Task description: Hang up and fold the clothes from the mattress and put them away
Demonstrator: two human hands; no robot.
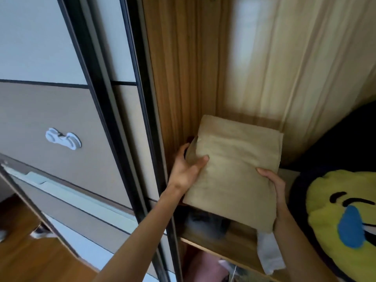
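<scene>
A folded beige garment (236, 163) lies flat above a wooden wardrobe shelf (234, 239), its far end deep inside the compartment. My left hand (187, 167) grips its left edge, thumb on top and fingers underneath. My right hand (272, 182) holds the near right corner, thumb on top of the cloth. A dark folded item (205, 222) sits on the shelf under the garment's near end. A white cloth (268, 255) hangs over the shelf's front edge.
A yellow emoji cushion (341, 218) with a dark backing fills the shelf's right side. The sliding wardrobe door (67, 98) with a white latch (63, 138) stands to the left. A pink item (205, 267) lies on the shelf below. Wood floor shows at bottom left.
</scene>
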